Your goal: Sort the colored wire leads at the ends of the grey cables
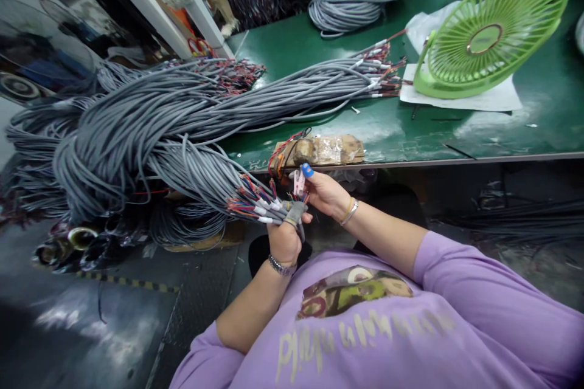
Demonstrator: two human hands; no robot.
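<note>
My left hand (286,236), its fingers covered in grey, closes around the end of a grey cable just below the table's front edge. Thin coloured wires (305,197) stick out of that end toward my right hand. With a blue cover on one fingertip, my right hand (327,196) pinches a small pinkish-white piece (298,183) against these wires; its exact kind is too small to make out. Left of my hands lies a bunch of grey cables (196,170), whose stripped ends (255,199) show red, blue and dark wires and white sleeves.
A wooden block (349,149) with a metal lump and red wires sits on the edge of the green table (387,127). Farther back are long grey cable bundles (292,94), a coiled cable (360,0) and a green fan (490,36) on white paper.
</note>
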